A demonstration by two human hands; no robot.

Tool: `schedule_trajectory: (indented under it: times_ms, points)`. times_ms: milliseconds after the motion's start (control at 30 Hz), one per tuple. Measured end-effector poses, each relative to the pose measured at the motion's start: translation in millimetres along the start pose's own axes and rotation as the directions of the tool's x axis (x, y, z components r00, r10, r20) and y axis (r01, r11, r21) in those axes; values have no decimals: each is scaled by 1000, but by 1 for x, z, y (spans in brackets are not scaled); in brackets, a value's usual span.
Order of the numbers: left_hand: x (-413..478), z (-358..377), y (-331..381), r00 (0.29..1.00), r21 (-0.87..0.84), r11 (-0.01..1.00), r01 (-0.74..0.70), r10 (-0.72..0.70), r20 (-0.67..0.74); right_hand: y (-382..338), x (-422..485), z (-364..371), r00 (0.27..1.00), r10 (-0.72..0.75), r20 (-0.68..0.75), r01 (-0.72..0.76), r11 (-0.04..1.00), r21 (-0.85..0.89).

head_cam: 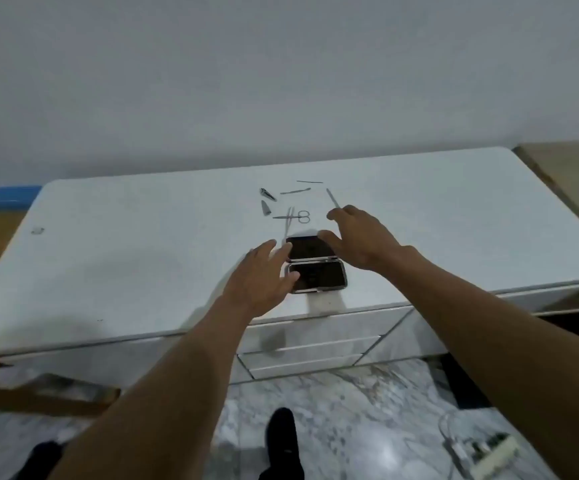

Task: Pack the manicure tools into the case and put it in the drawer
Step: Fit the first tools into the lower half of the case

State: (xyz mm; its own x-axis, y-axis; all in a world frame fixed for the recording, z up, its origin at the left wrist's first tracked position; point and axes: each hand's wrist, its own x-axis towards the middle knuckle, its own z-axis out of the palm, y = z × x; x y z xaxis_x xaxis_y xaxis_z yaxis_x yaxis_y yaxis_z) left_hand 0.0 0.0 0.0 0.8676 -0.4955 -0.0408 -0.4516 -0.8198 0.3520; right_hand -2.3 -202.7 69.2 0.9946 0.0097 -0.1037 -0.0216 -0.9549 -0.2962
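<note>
A black manicure case (316, 265) lies open flat on the white dresser top (142, 265), both halves showing dark insides. Behind it several metal tools are scattered: nail clippers (267, 194), a small clipper (265, 207), scissors (296, 216), a thin file (295, 191), a slim rod (309, 182) and a pusher (333, 198). My left hand (264, 277) hovers over the case's left edge with fingers spread. My right hand (361, 237) is just right of the case's far half, fingers apart, its fingertips close to the pusher. Neither hand holds anything.
Drawer fronts (316, 344) sit below the dresser's front edge, all closed. A grey wall rises behind. A wooden piece (38, 393) stands lower left, cables and a small device (482, 448) lie on the marble floor at right. A small mark (37, 231) is on the top's left.
</note>
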Motion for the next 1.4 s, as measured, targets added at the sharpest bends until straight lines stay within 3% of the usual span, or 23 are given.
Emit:
schedule_trajectory:
  times_ms: [133, 400, 700, 1067, 1400]
  points:
    - [7, 13, -21, 1000, 26, 999, -25, 25, 2, -12, 35, 9, 999, -14, 41, 13, 1000, 8]
    - [12, 23, -35, 987, -11, 998, -68, 66, -144, -44, 107, 30, 993, -24, 119, 27, 999, -20]
    - [16, 34, -42, 981, -97, 987, -128, 112, -156, -70, 170, 50, 999, -9, 51, 12, 997, -71]
    - [16, 39, -45, 968, -111, 984, -142, 114, -223, -72, 200, 53, 996, 3, 85, 6, 995, -105]
    - [19, 34, -43, 978, -37, 992, -123, 115, -176, -44, 157, 28, 996, 85, -28, -77, 974, 214]
